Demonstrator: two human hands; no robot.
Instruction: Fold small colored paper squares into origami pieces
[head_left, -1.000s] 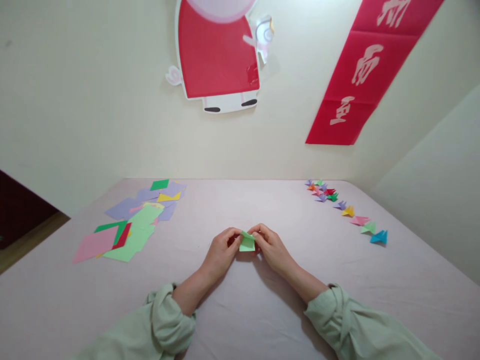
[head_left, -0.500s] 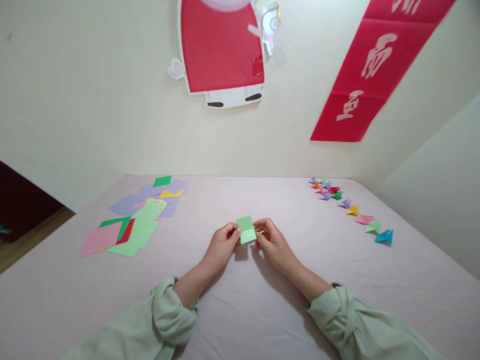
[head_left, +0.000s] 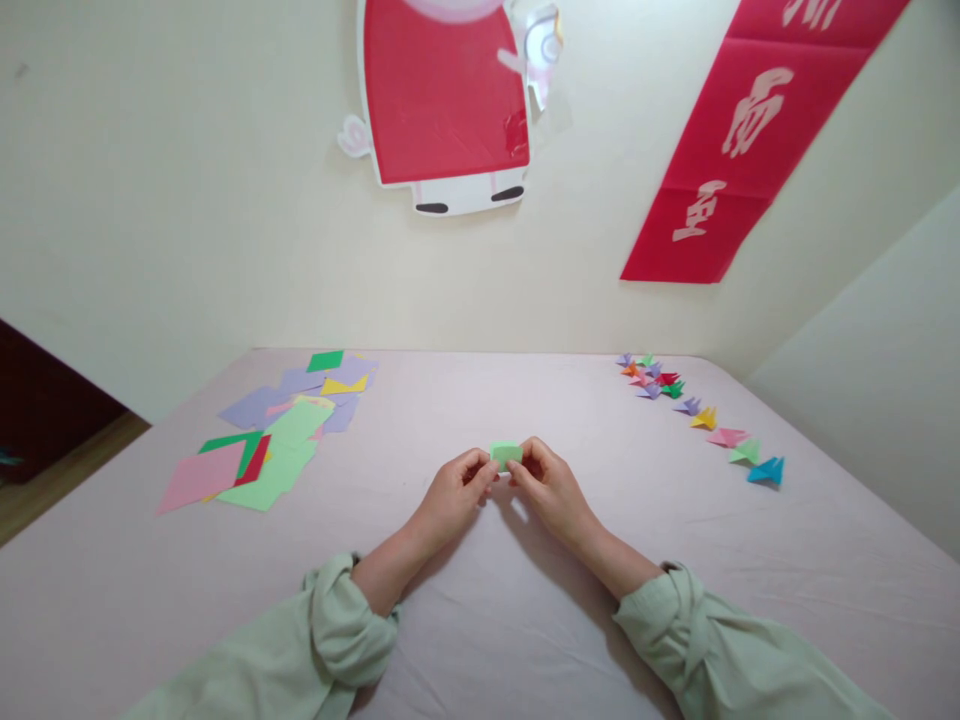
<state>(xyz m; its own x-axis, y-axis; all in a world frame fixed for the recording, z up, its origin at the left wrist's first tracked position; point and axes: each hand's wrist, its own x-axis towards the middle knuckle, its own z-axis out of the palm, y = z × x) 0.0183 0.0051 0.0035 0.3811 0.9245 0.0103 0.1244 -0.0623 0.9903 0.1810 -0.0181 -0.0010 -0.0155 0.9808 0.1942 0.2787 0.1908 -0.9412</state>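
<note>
A small piece of light green paper [head_left: 505, 453] is held up between my two hands, just above the cloth-covered table. My left hand [head_left: 459, 487] pinches its left edge between thumb and fingers. On the opposite edge, my right hand [head_left: 549, 482] grips it in the same way, the thumb lying over the front. The paper looks like a short, wide rectangle from here. Its underside and the fingertips behind it are hidden.
Flat sheets of coloured paper [head_left: 196, 478] overlap on the table's left side. Several folded paper figures [head_left: 766, 471] form a slanting row on the right. The wall behind carries a red cartoon cutout [head_left: 450, 100] and a red banner [head_left: 750, 130].
The green paper has gone from a taller creased piece to a shorter, wider shape. My right hand now grips its right edge, and my left hand has shifted slightly right.
</note>
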